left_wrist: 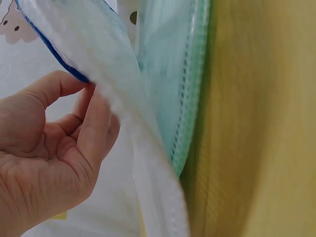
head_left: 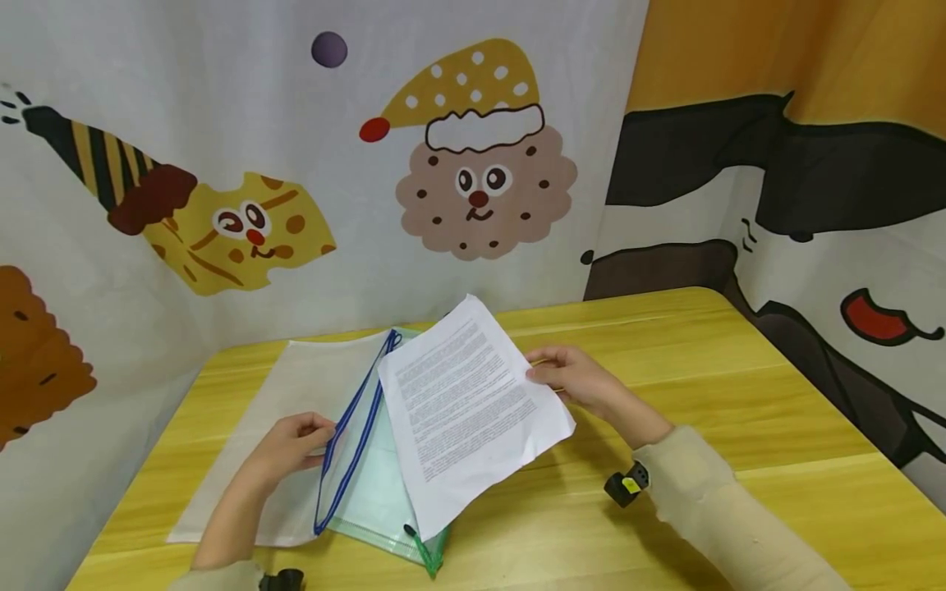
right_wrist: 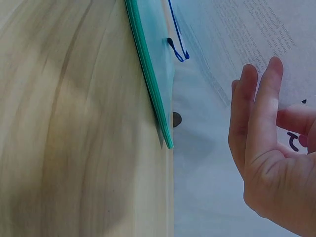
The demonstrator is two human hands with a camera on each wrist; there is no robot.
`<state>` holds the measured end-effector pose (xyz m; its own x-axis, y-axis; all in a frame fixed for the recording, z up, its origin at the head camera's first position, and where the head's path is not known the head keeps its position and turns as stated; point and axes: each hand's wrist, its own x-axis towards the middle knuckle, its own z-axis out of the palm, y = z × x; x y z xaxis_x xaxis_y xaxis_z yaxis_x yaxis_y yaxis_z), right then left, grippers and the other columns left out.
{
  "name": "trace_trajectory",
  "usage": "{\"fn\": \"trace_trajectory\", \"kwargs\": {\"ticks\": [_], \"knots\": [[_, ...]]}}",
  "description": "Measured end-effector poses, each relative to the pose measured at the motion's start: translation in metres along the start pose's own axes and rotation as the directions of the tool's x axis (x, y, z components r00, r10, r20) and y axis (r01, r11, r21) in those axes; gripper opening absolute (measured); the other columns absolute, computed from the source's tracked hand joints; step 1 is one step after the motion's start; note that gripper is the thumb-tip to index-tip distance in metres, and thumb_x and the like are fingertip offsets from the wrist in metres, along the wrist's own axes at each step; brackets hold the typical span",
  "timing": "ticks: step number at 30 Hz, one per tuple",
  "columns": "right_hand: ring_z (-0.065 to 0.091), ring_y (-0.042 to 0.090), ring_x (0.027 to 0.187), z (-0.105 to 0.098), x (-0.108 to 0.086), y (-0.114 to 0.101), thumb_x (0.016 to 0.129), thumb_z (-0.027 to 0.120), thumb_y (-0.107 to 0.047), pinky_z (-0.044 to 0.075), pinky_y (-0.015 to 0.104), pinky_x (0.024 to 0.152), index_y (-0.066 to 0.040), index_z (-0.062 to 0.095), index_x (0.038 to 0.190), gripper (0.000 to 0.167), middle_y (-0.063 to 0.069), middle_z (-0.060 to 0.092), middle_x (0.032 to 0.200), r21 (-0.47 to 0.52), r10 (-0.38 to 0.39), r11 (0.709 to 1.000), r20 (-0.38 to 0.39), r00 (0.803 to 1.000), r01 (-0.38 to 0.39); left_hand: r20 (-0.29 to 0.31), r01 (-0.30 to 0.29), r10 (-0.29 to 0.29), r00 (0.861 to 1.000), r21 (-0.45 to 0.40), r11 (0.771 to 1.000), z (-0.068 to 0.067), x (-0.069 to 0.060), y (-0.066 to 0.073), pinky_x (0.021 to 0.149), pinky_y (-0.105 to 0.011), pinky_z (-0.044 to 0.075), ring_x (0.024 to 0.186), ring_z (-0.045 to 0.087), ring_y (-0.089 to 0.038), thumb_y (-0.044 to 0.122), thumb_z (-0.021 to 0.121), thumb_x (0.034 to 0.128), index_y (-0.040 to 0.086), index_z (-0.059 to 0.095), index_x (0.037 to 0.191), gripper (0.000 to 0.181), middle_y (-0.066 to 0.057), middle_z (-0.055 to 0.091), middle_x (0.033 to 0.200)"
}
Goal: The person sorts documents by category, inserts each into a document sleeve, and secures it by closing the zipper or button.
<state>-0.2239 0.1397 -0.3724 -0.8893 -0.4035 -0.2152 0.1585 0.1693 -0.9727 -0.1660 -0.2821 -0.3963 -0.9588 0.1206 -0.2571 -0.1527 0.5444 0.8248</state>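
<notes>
My left hand (head_left: 284, 450) pinches the blue zipper edge of a whitish see-through zip document pouch (head_left: 254, 435). The two blue zipper edges stand apart in the middle, so the mouth gapes. In the left wrist view, thumb and fingers of the left hand (left_wrist: 59, 143) meet at the blue edge. My right hand (head_left: 576, 379) holds a printed sheet of paper (head_left: 461, 410) by its right edge, tilted above a pale green zip pouch (head_left: 373, 492). How many sheets there are, I cannot tell. The right wrist view shows the right hand (right_wrist: 266, 133) at the paper from behind.
Both pouches lie on a yellow wood-grain table (head_left: 665, 361), the green one partly beneath the white one and the paper. Its green zipper end with a dark-tipped pull (head_left: 423, 548) points to the front. A patterned curtain (head_left: 296, 123) hangs behind the table.
</notes>
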Motion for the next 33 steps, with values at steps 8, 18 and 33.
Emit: {"fn": "trace_trajectory", "kwargs": {"ticks": [8,18,33], "knots": [[0.070,0.012,0.085,0.009,0.005,0.002,0.102,0.051,-0.008,0.060,0.030,0.072,0.010,0.045,0.139,0.041,0.021,0.067,0.119,0.016,-0.016,1.000,-0.020,1.000,0.016,-0.003,0.007,-0.007,1.000,-0.010,1.000,0.007,0.004,0.005,0.081,-0.032,0.061,0.093,0.060,-0.012,0.010,0.053,0.1017,-0.011,0.058,0.112,0.024,-0.014,0.064,0.109],[0.069,0.012,0.089,0.026,0.007,0.004,0.102,0.051,-0.008,0.059,0.028,0.076,0.006,0.045,0.140,0.041,0.014,0.067,0.117,0.086,0.014,0.996,-0.037,0.999,-0.011,0.010,-0.005,0.005,1.000,-0.028,1.000,0.013,0.007,0.011,0.079,-0.032,0.061,0.089,0.060,-0.012,0.009,0.053,0.1011,-0.012,0.059,0.111,0.024,-0.011,0.063,0.100],[0.067,0.014,0.091,0.052,0.011,0.008,0.102,0.051,-0.005,0.059,0.029,0.079,0.004,0.045,0.140,0.039,0.019,0.063,0.120,0.134,0.003,0.991,-0.052,0.999,0.004,-0.029,0.015,-0.016,0.999,-0.022,1.000,0.024,0.009,0.017,0.079,-0.035,0.061,0.092,0.062,-0.017,0.007,0.056,0.0991,-0.013,0.060,0.109,0.022,-0.020,0.062,0.109]]}}
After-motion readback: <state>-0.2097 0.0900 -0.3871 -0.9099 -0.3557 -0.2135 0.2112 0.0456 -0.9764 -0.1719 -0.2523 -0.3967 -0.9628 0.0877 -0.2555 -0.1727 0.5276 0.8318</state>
